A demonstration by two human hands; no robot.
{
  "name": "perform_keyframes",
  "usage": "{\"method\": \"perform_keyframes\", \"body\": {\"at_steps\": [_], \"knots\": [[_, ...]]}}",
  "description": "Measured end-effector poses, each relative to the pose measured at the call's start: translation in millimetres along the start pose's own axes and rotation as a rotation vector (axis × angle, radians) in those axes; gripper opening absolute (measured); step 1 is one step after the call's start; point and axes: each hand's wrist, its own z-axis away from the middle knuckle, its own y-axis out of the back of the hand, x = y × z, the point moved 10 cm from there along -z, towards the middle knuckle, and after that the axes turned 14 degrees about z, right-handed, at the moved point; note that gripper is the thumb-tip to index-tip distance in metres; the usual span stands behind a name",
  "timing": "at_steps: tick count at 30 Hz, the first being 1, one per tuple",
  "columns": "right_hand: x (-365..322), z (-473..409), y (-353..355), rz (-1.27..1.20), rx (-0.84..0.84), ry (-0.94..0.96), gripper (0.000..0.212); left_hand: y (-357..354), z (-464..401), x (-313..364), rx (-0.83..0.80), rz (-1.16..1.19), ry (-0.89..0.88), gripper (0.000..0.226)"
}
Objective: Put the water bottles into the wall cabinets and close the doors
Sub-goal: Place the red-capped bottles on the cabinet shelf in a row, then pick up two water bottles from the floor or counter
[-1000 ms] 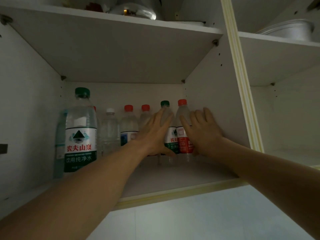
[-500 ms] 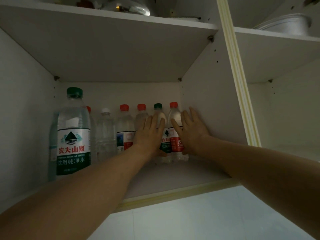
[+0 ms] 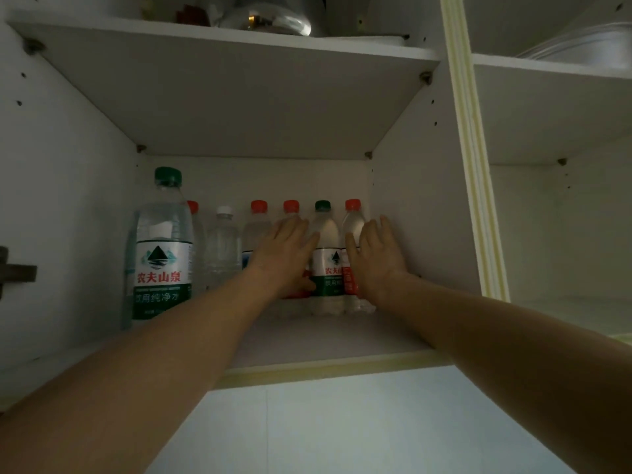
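A row of small water bottles stands at the back of the open wall cabinet's lower shelf [image 3: 325, 340]. A large green-capped bottle [image 3: 162, 248] stands in front at the left. My left hand [image 3: 285, 258] lies flat, fingers spread, against a red-capped bottle [image 3: 291, 207] that it mostly hides. My right hand [image 3: 378, 258] presses flat on the rightmost red-capped bottle [image 3: 352, 222], next to the cabinet's side wall. A small green-capped bottle [image 3: 326, 241] stands between my hands. Neither hand wraps around a bottle.
A white-capped bottle [image 3: 224, 241] and another red-capped one [image 3: 256, 224] stand left of my hands. A metal pot [image 3: 273, 18] sits on the shelf above. The cream divider [image 3: 475, 200] separates a right compartment holding a metal basin [image 3: 581, 46]. A hinge [image 3: 13, 271] shows at left.
Both hands have slid deeper into the cabinet, and the two right-hand bottles went back with them into line with the rear row.
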Motion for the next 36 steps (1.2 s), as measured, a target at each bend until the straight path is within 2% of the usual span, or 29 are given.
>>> {"method": "perform_keyframes", "body": {"at_steps": [2,4,6,8,11,13,18,19,22,27,31,36], "knots": [[8,5,13,-0.107,0.035,-0.020,0.086,22,12,-7,0.093,0.092,-0.015,0.084],[22,14,30,-0.265,0.113,-0.059,0.077,45,26,-22,0.181,0.190,0.060,0.070],[34,27,43,-0.460,0.159,-0.076,0.073,61,40,-33,0.186,0.220,0.163,0.067],[45,45,51,-0.658,0.176,-0.088,0.068,76,57,-30,0.190,0.240,0.190,0.067],[67,83,65,-0.886,0.249,-0.117,0.058,112,94,-9,0.306,0.333,0.197,0.057],[85,113,76,-0.955,0.307,-0.131,0.052,132,126,5,0.381,0.472,0.279,0.050],[110,196,93,-1.256,0.247,-0.081,0.040,166,210,47,0.480,0.958,0.508,0.036],[112,227,96,-1.319,0.231,-0.080,0.037,172,237,62,0.462,1.013,0.555,0.037],[115,311,110,-1.461,0.207,-0.095,0.048,187,305,103,0.381,1.093,0.689,0.041],[107,425,130,-1.597,0.149,-0.076,0.048,209,395,163,0.342,1.154,0.780,0.038],[79,508,117,-1.718,-0.031,-0.039,0.047,204,454,212,0.209,1.200,0.839,0.045],[26,606,80,-1.761,-0.230,0.053,0.048,161,540,286,0.018,1.299,0.989,0.054]]}}
